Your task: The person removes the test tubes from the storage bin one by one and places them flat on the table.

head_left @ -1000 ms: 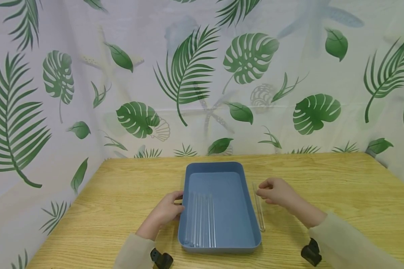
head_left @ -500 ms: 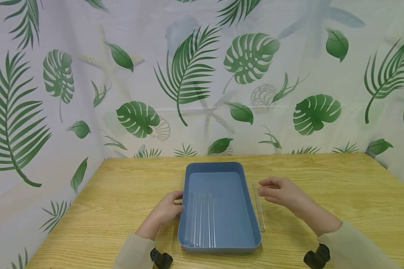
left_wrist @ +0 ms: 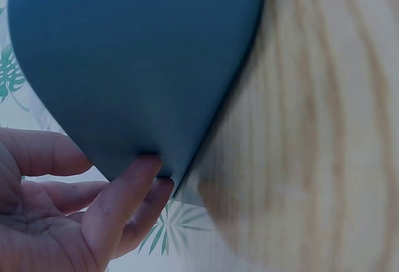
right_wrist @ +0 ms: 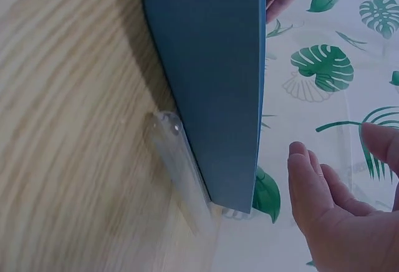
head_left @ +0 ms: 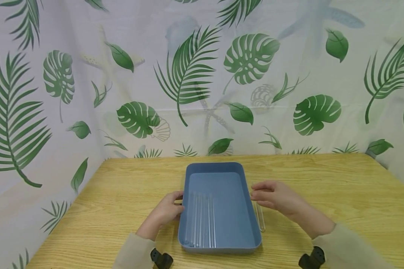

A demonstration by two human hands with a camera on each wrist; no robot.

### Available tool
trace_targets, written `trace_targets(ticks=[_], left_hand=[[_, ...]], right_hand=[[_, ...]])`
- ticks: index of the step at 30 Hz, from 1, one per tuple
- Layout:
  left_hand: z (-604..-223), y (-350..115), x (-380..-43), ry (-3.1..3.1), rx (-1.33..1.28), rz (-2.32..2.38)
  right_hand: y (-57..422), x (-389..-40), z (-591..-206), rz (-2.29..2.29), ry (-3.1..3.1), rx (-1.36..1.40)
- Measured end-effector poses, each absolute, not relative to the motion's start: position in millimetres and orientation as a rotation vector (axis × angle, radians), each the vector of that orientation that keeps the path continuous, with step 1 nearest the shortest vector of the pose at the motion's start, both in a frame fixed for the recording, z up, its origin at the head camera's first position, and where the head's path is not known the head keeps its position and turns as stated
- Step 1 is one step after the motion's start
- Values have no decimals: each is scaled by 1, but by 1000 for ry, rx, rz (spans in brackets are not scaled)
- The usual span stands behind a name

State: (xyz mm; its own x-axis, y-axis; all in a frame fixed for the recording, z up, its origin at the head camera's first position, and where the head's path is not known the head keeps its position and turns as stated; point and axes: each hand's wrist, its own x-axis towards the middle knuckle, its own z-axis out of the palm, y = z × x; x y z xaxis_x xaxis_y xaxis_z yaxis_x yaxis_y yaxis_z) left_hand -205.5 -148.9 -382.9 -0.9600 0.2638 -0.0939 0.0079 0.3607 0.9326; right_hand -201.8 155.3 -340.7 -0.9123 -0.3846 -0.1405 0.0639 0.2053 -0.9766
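Note:
A blue rectangular tray (head_left: 232, 213) sits on the wooden table. Several clear test tubes (head_left: 202, 220) lie side by side in its left front part. My left hand (head_left: 164, 211) rests its fingertips against the tray's left outer wall, seen closely in the left wrist view. One more clear test tube (right_wrist: 177, 160), round-ended, lies on the table along the tray's right wall. Over this tube's far part hovers my right hand (head_left: 279, 198), fingers extended near the tray's right rim, holding nothing. The right hand hides the tube's far end in the head view.
The wooden table (head_left: 323, 186) extends to both sides of the tray. A white cloth backdrop (head_left: 202, 123) with green leaf prints hangs behind the table and along its sides.
The right hand first drew back a little from the loose test tube with its fingers straightening, then moved left over it toward the tray's rim. The left hand, tray and tubes stayed put.

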Motion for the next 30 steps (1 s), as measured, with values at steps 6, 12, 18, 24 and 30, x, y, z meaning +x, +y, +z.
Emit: trace_targets(ticks=[6,12,18,24,30], left_hand=[[-383,-149,-205,2381,239,1649],[-383,-150,-206,2382,243,1647],[-383,-149,-207,2390,235,1638],[-383,-149,-208,2395,238,1635],[-383,-149,-207,2400,243,1629]], right_hand=[[145,-203,-344,-1757,2093,-318],[133,-203,-346,-1750,2080,-298],[121,-203,-350,-1744,2067,-288],[110,-202,-355,-1728,2058,-266],[101,-201,-360,-1685,2079,-231]])
